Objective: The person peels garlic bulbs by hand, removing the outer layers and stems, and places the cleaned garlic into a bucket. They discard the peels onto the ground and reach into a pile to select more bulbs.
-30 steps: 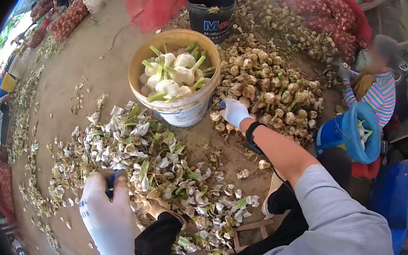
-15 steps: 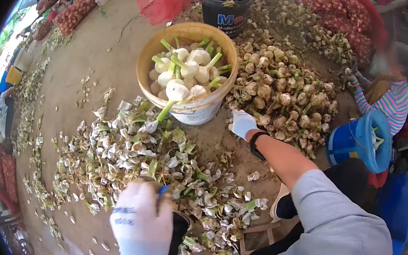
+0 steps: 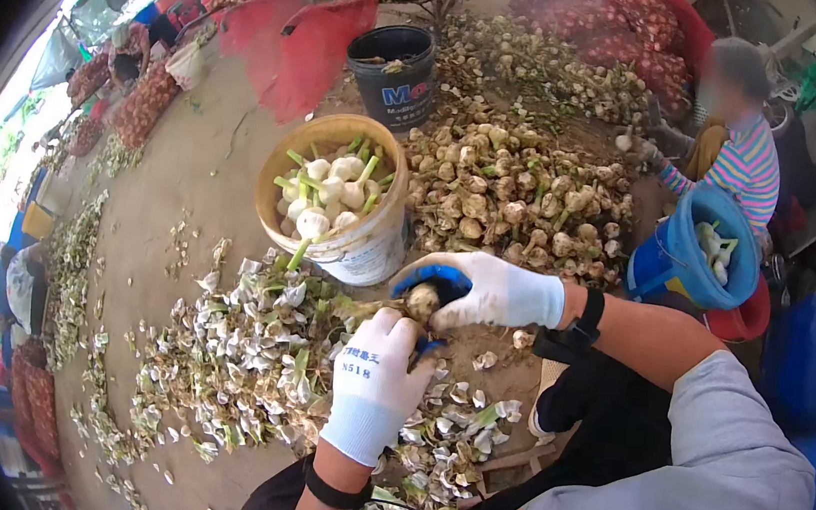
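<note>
Garlic bulb [image 3: 422,302], brownish and unclean on its skin, sits between the two gloved hands, low in front of the person. The right hand [image 3: 490,290] curls over it from the far side, pinching it between blue-coated fingers and thumb. The left hand [image 3: 375,367] comes up from below with its fingers bent in against the near side; whether those tips truly pinch the bulb or its stalk, I cannot tell, since they are partly hidden.

Good handling here, I judge, means a firm but gentle cradle in the right hand, the left working close to the skin with short, light pulls, so that the flesh is not bruised and the stem does not snap.

Beyond the grip and a little to its left stands a tub [image 3: 368,251] of pale bulbs [image 3: 342,172] with green stems. Just past the right hand spreads a pile of rough bulbs [image 3: 526,193]; left of the grip lie papery scraps [image 3: 266,350].

"N518" reads clearly on the back of the left glove, under a line of characters. Farther off, behind the tub, a black bucket [image 3: 371,90] shows a large blue "M". Lettering on the grey shirt [image 3: 683,488] is too small to read surely.
</note>
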Action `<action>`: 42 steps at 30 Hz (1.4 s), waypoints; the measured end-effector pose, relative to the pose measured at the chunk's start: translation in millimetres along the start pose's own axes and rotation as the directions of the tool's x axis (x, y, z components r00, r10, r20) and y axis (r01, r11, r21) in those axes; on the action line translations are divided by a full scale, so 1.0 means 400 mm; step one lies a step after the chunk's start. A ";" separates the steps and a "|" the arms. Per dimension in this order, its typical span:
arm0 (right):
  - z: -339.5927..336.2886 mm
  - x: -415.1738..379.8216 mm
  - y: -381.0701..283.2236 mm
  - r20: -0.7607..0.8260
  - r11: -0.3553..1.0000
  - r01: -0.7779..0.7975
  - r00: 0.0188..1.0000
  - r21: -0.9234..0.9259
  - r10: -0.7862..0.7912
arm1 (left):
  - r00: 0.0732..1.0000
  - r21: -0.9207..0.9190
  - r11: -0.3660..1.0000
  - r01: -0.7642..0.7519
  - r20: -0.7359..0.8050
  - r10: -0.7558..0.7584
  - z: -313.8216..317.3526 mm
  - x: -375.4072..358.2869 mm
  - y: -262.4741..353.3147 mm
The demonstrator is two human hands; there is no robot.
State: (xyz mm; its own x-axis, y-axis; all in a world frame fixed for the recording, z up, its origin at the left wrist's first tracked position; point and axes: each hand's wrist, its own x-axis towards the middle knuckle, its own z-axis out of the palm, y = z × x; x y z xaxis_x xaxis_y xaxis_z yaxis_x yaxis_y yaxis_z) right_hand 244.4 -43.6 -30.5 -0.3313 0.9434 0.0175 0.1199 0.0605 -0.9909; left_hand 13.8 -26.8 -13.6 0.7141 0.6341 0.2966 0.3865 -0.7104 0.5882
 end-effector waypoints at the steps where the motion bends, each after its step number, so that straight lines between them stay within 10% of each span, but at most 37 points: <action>1: 0.012 -0.013 0.002 -0.034 0.996 -0.008 0.999 0.089 0.011 | 1.000 0.019 1.000 0.006 -0.015 -0.006 0.002 0.005 0.006; 22: 0.020 0.031 -0.002 -0.324 0.954 0.087 0.946 0.286 0.011 | 0.966 0.273 0.962 0.028 -0.256 0.044 -0.048 -0.014 0.034; 24: 0.029 0.026 -0.001 -0.311 0.957 0.121 0.950 0.265 -0.034 | 0.820 -0.253 0.844 0.472 -0.226 -0.526 -0.052 -0.012 0.048; 26: 0.054 0.029 -0.003 -0.281 0.953 0.152 0.957 0.260 -0.076 | 0.712 -0.784 0.485 0.388 -0.079 -0.698 -0.039 0.002 0.002; 28: 0.082 0.027 -0.014 -0.237 0.981 0.151 0.964 0.120 -0.120 | 0.647 -0.913 0.199 0.356 0.087 -0.757 -0.027 0.003 -0.042; 37: 0.113 0.039 -0.012 -0.205 0.935 0.048 0.978 0.351 0.027 | 0.701 -0.827 0.341 0.447 0.088 -0.707 -0.047 0.007 -0.046; 39: 0.119 0.040 -0.011 -0.122 0.706 0.014 0.987 0.708 0.103 | 0.774 -0.742 0.538 0.401 -0.040 -0.632 -0.040 0.006 -0.052; 42: 0.112 0.034 0.007 -0.068 0.648 -0.052 0.985 0.760 0.158 | 0.883 -0.388 0.869 0.308 -0.222 -0.413 -0.035 -0.001 -0.060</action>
State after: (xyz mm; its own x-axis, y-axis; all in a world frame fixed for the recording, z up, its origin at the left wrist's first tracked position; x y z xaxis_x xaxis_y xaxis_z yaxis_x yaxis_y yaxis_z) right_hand 198.4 -45.4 -39.0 -0.2440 0.9609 -0.1305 -0.6163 -0.2576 -0.7442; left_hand -4.0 -5.7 -17.6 0.3414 0.9212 0.1866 0.3294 -0.3032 0.8942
